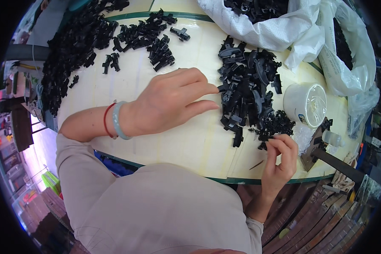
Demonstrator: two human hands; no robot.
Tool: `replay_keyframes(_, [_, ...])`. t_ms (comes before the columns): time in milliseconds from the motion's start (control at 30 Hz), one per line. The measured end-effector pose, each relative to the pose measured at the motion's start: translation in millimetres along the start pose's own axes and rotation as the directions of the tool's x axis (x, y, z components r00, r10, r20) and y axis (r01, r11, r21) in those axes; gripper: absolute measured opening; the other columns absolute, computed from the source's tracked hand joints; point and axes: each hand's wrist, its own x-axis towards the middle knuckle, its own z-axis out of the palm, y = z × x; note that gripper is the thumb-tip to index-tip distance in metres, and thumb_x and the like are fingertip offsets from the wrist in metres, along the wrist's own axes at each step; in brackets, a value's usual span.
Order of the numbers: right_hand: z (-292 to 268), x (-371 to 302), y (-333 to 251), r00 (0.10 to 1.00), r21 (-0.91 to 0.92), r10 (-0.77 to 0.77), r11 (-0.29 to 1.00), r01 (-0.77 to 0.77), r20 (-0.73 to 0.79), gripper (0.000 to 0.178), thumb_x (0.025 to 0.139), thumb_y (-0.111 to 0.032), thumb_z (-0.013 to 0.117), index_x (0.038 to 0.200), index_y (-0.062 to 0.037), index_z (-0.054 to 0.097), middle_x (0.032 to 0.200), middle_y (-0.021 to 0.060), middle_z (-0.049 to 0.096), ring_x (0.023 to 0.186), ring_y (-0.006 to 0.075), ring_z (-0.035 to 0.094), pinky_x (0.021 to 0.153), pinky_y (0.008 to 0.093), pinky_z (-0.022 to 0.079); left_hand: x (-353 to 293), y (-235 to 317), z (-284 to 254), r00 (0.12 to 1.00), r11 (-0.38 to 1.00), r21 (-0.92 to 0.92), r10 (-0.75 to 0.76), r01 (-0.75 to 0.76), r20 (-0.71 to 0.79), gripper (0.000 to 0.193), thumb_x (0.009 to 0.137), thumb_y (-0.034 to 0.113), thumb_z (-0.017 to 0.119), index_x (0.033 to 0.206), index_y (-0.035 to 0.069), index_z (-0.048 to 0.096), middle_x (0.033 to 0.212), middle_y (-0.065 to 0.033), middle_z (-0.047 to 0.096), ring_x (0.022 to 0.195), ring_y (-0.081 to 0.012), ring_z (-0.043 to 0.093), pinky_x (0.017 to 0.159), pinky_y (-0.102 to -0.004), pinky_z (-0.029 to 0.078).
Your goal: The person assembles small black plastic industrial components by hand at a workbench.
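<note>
My left hand (171, 99) reaches across the table, its thumb and index finger apart. The index fingertip meets the left edge of a heap of black plastic parts (245, 84), and nothing shows in its grasp. At the near end of that heap lies a cluster of much smaller black plastic pieces (279, 122). My right hand (281, 158) is at the near edge of this cluster with thumb and index finger pinched. Whatever sits between those fingertips is too small to make out.
Many assembled-looking black parts (72, 55) cover the table's far left, with smaller groups (144, 34) beside them. White sacks (266, 29) of black parts stand at the back right. A white round tub (305, 103), a small clear bottle (332, 139) and a dark lever (338, 165) are at right.
</note>
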Motion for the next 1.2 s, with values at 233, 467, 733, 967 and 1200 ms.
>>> replay_keyframes(233, [-12.7,-7.6,23.3,0.893,0.863,0.388,0.344,-0.369,0.227,0.005,0.084,0.006,0.049,0.089,0.0052,0.05,0.094,0.0222,0.058,0.072,0.0196,0.062,0.065,0.0296,0.054,19.7,4.0,23.4,0.963,0.946,-0.202,-0.224,0.252,0.152,0.028,0.07,0.01,0.075,0.092,0.001,0.061,0.079,-0.0055,0.058,0.06,-0.0125,0.058,0.053,-0.0216,0.049])
replay_keyframes(467, [-8.1,-6.0,31.8,0.819,0.923,0.429,-0.133,-0.36,0.381,0.018,0.088,-0.003,0.048,0.102,0.0062,0.054,0.101,0.0185,0.053,0.069,0.0152,0.056,0.059,0.0252,0.052,19.8,4.8,17.4,0.972,0.935,-0.274,-0.194,0.224,0.132,0.023,0.073,-0.005,0.064,0.095,-0.002,0.061,0.083,-0.0084,0.058,0.068,-0.0131,0.06,0.059,-0.0211,0.051])
replay_keyframes(733, [-7.1,-7.2,30.9,0.867,0.934,0.351,-0.089,-0.345,0.354,0.019,0.09,-0.007,0.049,0.106,0.0025,0.055,0.091,0.0144,0.057,0.063,0.0139,0.055,0.051,0.0223,0.047,23.1,0.2,13.5,0.932,0.782,-0.514,-0.241,0.352,0.271,0.024,0.077,-0.008,0.058,0.1,-0.001,0.062,0.102,-0.0092,0.055,0.083,-0.0101,0.054,0.068,-0.0189,0.045])
replay_keyframes(967, [-1.4,-6.2,28.2,0.852,0.946,0.413,-0.176,-0.272,0.321,0.015,0.091,-0.008,0.05,0.102,0.0011,0.053,0.094,0.0158,0.056,0.069,0.0134,0.058,0.06,0.0218,0.052,23.1,-5.5,6.4,0.928,0.777,-0.523,-0.215,0.351,0.304,0.022,0.08,-0.001,0.06,0.102,0.001,0.062,0.099,-0.0072,0.058,0.082,-0.0091,0.054,0.069,-0.0195,0.046])
replay_keyframes(1200, [-5.4,-9.1,31.8,0.864,0.944,0.393,-0.222,-0.243,0.315,0.024,0.087,-0.001,0.05,0.111,0.0041,0.053,0.099,0.0176,0.057,0.073,0.0145,0.058,0.064,0.0234,0.053,23.1,5.3,6.7,0.881,0.557,-0.683,-0.325,0.472,0.343,0.019,0.083,-0.005,0.054,0.102,-0.004,0.06,0.099,-0.0081,0.051,0.077,-0.0087,0.058,0.073,-0.0202,0.053])
